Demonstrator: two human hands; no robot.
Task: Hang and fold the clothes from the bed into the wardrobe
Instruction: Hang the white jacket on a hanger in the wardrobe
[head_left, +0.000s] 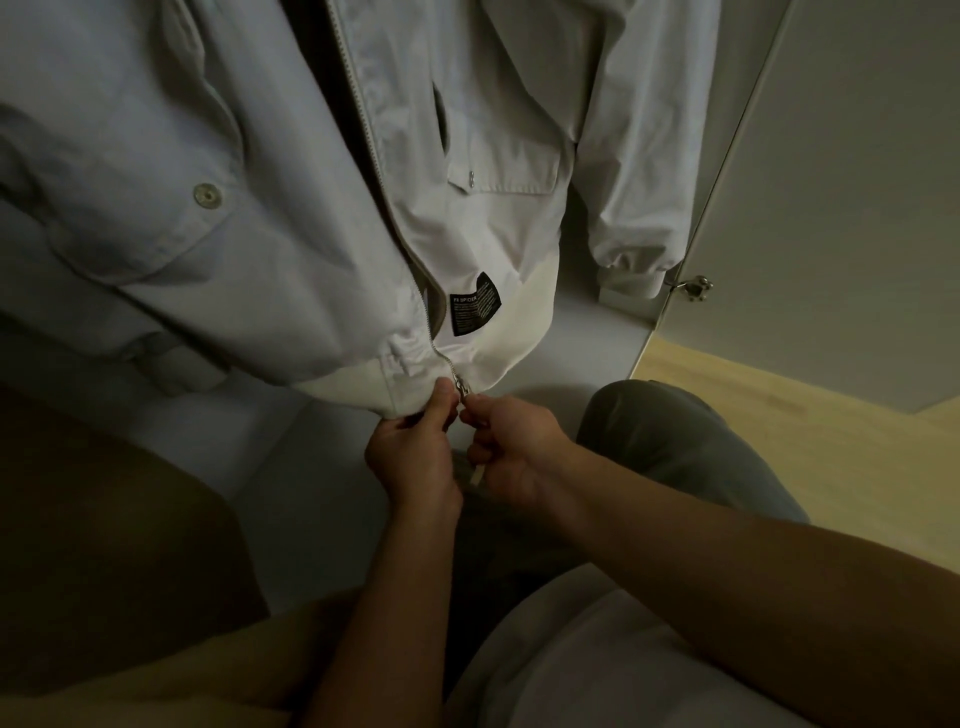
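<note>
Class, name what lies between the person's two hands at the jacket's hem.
The head view shows the zipper slider between the left hand and right hand, at the hem of the white jacket.

White jacket (488, 223) with a black label (475, 304) and silver zip (462, 388); pale wooden floor (779, 415); grey wardrobe door (857, 182).

A jacket (291, 208) hangs across the upper left and centre of the frame, apparently inside the wardrobe. At centre, below its hem, the left hand (410, 457) lies just left of the right hand (511, 457), with the zip slider (462, 388) above and between them. The wardrobe door (841, 182) stands at the right edge, and the floor (779, 441) lies below it.
</note>
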